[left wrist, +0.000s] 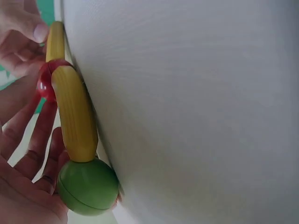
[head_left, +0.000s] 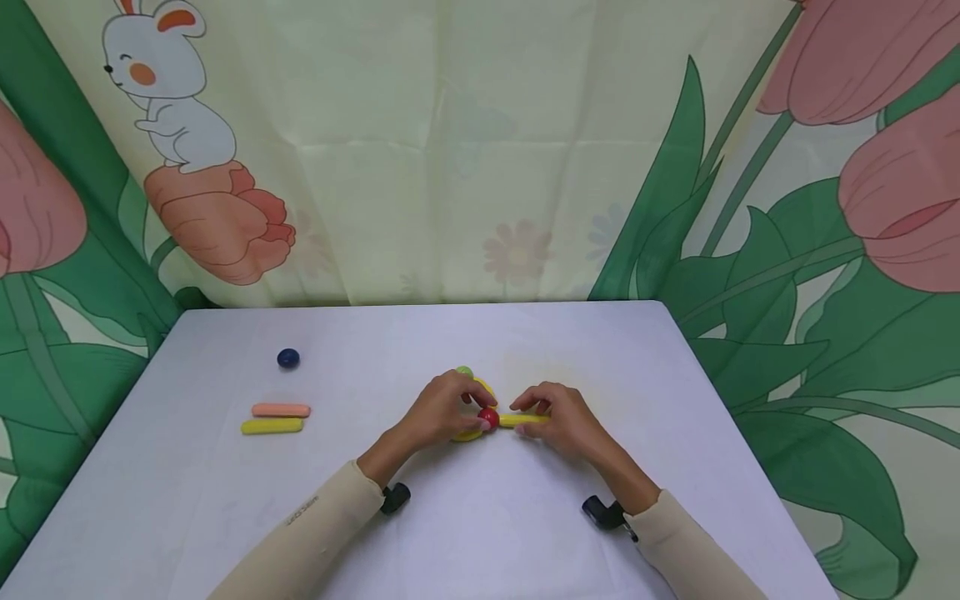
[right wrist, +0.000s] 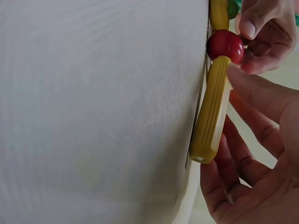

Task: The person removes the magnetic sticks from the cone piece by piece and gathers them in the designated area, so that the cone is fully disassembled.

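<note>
My left hand (head_left: 448,407) holds a glossy red ball (head_left: 489,417) between thumb and forefinger. A straight, ribbed yellow rod (right wrist: 211,112) meets the ball on its right side. My right hand (head_left: 558,417) grips this rod, thumb on the near face close to the ball and fingers on the far side. A curved yellow rod (left wrist: 76,114) runs from the red ball to a green ball (left wrist: 88,186), beside my left palm. In the head view the left hand hides much of these curved yellow pieces and most of the green ball.
On the white table (head_left: 187,500), a dark blue ball (head_left: 288,358) sits at the back left. Nearer lie a pink rod (head_left: 281,410) and a yellow-green rod (head_left: 272,426), side by side. A printed cloth (head_left: 390,167) hangs behind the table's far edge.
</note>
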Motion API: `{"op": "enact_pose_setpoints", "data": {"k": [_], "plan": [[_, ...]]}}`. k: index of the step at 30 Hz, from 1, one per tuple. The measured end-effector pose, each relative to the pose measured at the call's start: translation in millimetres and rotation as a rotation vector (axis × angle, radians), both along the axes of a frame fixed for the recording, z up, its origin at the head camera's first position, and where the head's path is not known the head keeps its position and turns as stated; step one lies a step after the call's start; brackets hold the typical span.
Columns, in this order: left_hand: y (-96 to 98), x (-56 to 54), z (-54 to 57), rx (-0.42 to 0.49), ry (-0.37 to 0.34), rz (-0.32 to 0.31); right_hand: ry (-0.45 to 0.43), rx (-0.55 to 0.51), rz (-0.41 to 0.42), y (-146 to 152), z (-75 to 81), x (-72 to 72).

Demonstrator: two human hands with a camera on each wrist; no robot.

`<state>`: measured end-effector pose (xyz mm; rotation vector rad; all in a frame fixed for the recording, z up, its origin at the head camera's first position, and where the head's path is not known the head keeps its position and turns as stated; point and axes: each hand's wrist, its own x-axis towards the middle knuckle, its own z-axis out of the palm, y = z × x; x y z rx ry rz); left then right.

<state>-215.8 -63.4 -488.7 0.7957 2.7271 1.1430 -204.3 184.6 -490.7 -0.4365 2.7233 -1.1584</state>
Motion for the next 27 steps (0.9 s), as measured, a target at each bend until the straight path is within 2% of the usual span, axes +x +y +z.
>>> {"op": "enact_pose_setpoints", "data": {"k": [10,19,27], "plan": [[5.6,0.1,1.1,-0.044,-0.014,0.000,0.013,0.091,0.046,-2,-0.8,-2.1],[7.3,0.7,4.5,-0.081,-0.014,-0.013,0.043,0.098,0.143,11,4.7,-3.6],[7.2,1.7,4.7,-0.088,-0.014,0.002,0.073,0.094,0.078,35,8.0,-3.8]]}}
